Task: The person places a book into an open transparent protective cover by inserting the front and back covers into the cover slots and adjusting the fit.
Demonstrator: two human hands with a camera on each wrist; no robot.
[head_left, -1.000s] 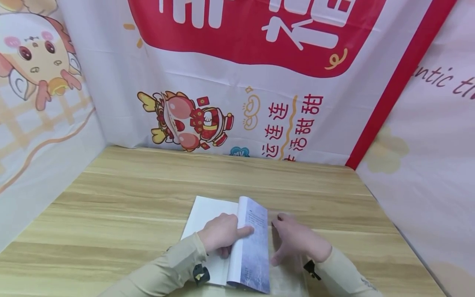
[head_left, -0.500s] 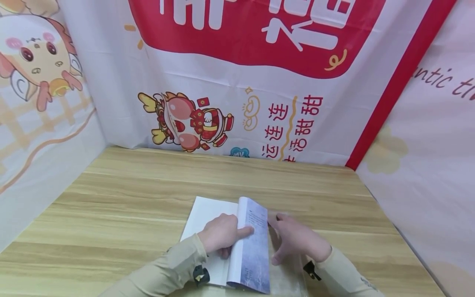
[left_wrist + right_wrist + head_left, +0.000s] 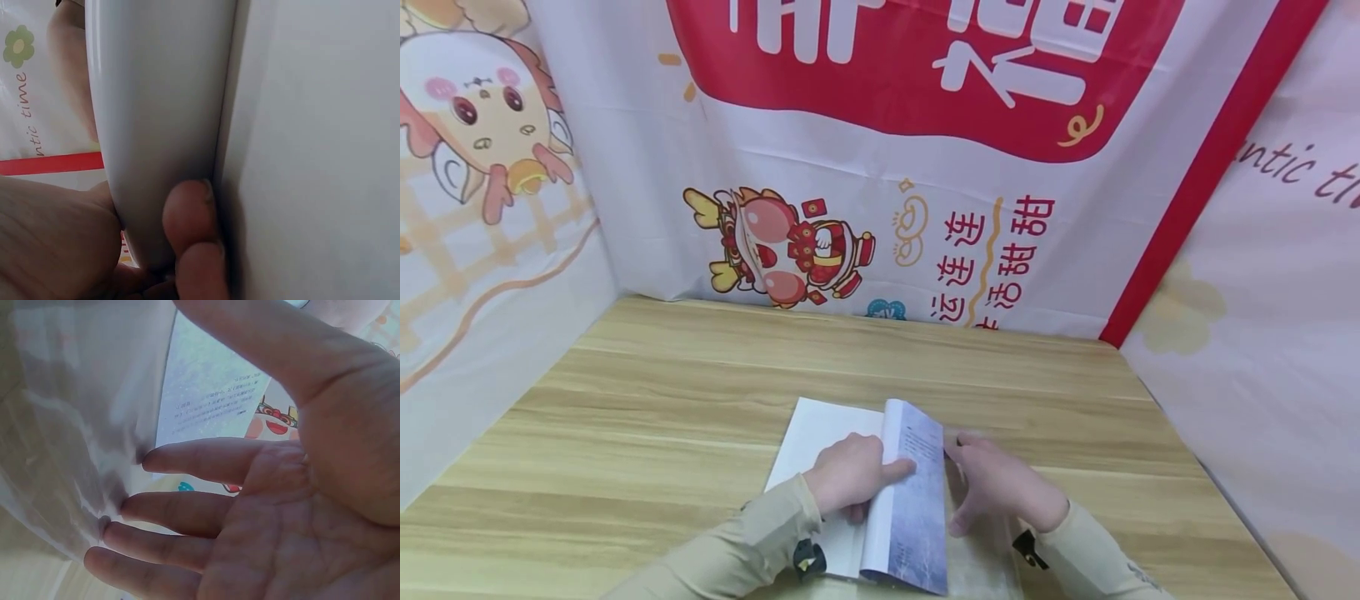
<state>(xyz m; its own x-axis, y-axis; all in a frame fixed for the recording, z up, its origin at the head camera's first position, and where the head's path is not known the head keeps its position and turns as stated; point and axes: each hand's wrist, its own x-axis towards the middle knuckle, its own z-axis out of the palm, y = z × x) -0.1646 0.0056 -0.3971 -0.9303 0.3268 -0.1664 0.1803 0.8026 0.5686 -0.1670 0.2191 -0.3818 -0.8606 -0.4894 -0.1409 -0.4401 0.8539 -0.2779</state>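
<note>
A book with a white page [image 3: 820, 429] showing lies on the table. Its bluish-purple printed cover [image 3: 917, 508] is bent over to the right in a rounded fold. My left hand [image 3: 853, 473] grips this fold, thumb on the printed side and curled fingers [image 3: 190, 215] against the white inner side. A clear plastic sheet [image 3: 985, 567] extends from beneath the cover on the right. My right hand [image 3: 1003, 483] is spread beside the cover's edge. In the right wrist view, its nearly straight fingertips touch the plastic [image 3: 69, 425], thumb apart from the other fingers.
The wood-grain table [image 3: 662, 400] runs back to a printed cloth [image 3: 820, 150] with red and white patterns. More printed cloth hangs along the left [image 3: 542, 275] and right [image 3: 1240, 375] sides. Each sleeve has a small black device at the wrist.
My right fingertips have shifted slightly left, up to the cover's edge. The left hand keeps its grip on the fold, and the book lies as before.
</note>
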